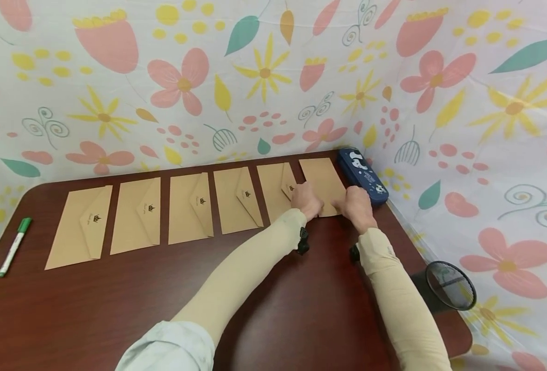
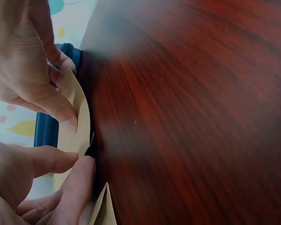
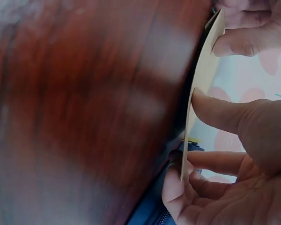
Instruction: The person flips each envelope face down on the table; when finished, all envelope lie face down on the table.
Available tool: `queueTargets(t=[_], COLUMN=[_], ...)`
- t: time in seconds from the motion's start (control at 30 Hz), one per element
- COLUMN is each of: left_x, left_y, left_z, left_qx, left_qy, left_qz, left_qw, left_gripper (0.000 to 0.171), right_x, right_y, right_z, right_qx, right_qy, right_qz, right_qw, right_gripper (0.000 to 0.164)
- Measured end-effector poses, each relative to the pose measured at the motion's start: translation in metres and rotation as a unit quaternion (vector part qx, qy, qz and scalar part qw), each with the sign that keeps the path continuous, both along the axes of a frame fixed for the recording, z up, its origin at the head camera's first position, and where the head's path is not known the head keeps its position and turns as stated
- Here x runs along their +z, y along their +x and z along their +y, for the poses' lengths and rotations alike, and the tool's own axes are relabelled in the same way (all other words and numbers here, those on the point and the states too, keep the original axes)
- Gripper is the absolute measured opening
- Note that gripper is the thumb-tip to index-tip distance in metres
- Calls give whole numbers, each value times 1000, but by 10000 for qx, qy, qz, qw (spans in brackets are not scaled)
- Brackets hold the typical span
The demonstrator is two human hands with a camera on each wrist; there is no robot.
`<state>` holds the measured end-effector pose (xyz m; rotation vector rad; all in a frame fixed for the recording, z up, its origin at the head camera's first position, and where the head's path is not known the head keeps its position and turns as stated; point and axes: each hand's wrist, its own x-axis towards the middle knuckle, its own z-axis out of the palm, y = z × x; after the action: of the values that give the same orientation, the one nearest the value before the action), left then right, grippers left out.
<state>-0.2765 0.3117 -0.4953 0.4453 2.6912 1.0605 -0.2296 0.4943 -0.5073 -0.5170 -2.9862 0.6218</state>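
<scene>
A plain kraft-paper envelope [image 1: 322, 178] lies at the right end of a row, no flap or print showing on its upper face. My left hand [image 1: 306, 201] pinches its near edge by the left corner, between thumb and index finger. At the near right corner, my right hand [image 1: 358, 207] grips the same envelope, thumb on top and fingers under the edge in the right wrist view. That near edge bows slightly off the table in the left wrist view. Beside my left hand lies another envelope [image 1: 273, 180] with a flap and a black crown print.
Several more crown-printed envelopes [image 1: 190, 206] continue the row leftward. A navy pencil case [image 1: 363, 176] sits right of the held envelope. A green-capped marker [image 1: 15, 247] lies far left; a black mesh pen holder [image 1: 433, 293] stands near the right edge. Patterned cloth [image 1: 264, 118] backs the table.
</scene>
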Motion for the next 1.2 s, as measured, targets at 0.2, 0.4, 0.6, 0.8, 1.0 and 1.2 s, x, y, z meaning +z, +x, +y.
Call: queueTargets(t=[0.2,0.4,0.6,0.8,1.0,1.2], left_x=[-3,-10,24,46,51,32], left_y=[-3,-6,19,33,45,37], left_z=[-1,-3,-29,-70,-106,-133], left_qx=[-292,-493,-428,-315,-174,66], left_qy=[-494,-352,299,784,857,964], left_qz=[458,725,406,214,307,470], left_qw=[9973,9955,9978,9962,9957,9942], left_gripper=[30,42,55,34,43,47], right_x=[2,-1,-6,39,72,43], right_y=[-2,-5,-4,18,42,22], right_z=[-12,-14,-20,-80,-136,-136], right_qx=[-203,-339,60,376,767,974], right_qy=[309,571,320,-193,-161,-11], right_qz=[-194,-1,645,129,-12,-99], right_qw=[9991,9978,9974,9990,9969,9952], right_gripper=[51,57,53,57,39,32])
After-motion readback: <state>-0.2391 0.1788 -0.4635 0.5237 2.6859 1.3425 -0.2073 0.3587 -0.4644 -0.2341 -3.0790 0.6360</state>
